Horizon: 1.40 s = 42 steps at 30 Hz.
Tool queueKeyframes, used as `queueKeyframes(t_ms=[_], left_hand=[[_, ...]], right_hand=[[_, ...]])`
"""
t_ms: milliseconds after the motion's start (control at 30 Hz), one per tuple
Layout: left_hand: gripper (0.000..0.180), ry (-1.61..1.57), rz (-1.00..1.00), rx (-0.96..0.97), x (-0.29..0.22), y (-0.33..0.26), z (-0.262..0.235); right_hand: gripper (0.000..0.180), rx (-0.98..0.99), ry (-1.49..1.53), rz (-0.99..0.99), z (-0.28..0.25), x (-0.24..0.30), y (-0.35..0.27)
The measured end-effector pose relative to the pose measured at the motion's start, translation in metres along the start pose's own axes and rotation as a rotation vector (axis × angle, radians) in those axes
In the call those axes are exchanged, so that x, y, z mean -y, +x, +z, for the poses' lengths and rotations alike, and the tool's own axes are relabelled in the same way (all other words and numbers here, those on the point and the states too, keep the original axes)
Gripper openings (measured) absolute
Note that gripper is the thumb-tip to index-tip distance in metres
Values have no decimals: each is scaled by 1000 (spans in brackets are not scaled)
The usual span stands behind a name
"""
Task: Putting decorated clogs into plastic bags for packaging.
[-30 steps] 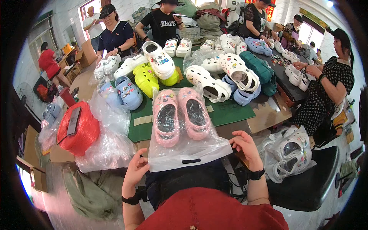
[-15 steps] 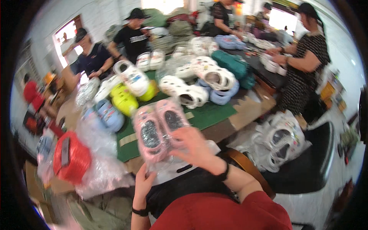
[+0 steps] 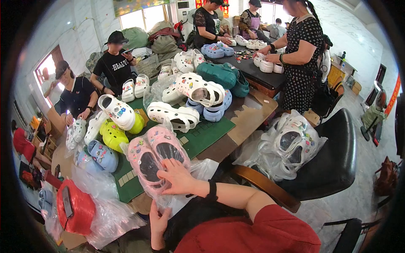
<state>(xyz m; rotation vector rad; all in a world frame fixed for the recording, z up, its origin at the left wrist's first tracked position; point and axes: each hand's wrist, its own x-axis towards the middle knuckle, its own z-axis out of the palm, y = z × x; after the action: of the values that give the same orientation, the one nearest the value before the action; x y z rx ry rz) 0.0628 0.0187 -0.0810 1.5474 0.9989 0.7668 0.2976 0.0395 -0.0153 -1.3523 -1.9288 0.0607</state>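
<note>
A pair of pink clogs with small charms lies in a clear plastic bag at the table's near edge, toes pointing away from me. My right hand reaches over their heel end, fingers bent across the right clog's opening and thumb apart at the heel. Below the heels, my left hand has the near edge of the bag between thumb and fingers; part of its grip is hidden by the plastic. Dark soles show through the clog openings.
White clogs, lime clogs, blue clogs and teal clogs crowd the table. A red twine roll stands at left. Bagged white clogs sit on a black chair at right. Several people work around the tables.
My view has shifted, so the room appears further left and is sharper. The right hand has moved further over the heels, fingers across the clog opening. The left hand stays by the bag's near edge.
</note>
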Motion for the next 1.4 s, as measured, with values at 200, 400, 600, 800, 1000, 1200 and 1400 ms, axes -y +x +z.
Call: queueKeyframes(t_ms=[200,400,600,800,1000,1200,1400], left_hand=[[64,-235,-26,29,-12,-4,3],[37,-115,-79,19,9,0,2],[47,-68,-125,45,-8,-1,3],[51,-77,-98,95,-2,-2,-1],[61,-138,-42,93,37,3,-8],[78,-87,-79,217,-32,-16,-1],[74,-51,-41,232,-15,-8,-10]], right_hand=[[33,-57,12,-87,-10,-9,-18],[58,-129,-82,43,-21,2,-15],[70,102,-371,46,-13,8,-20],[55,29,-41,-71,-12,-8,-25],[49,-120,29,-93,-76,8,-50],[47,-410,-556,-11,-237,34,-73],[59,-199,-904,531,-382,7,-143]])
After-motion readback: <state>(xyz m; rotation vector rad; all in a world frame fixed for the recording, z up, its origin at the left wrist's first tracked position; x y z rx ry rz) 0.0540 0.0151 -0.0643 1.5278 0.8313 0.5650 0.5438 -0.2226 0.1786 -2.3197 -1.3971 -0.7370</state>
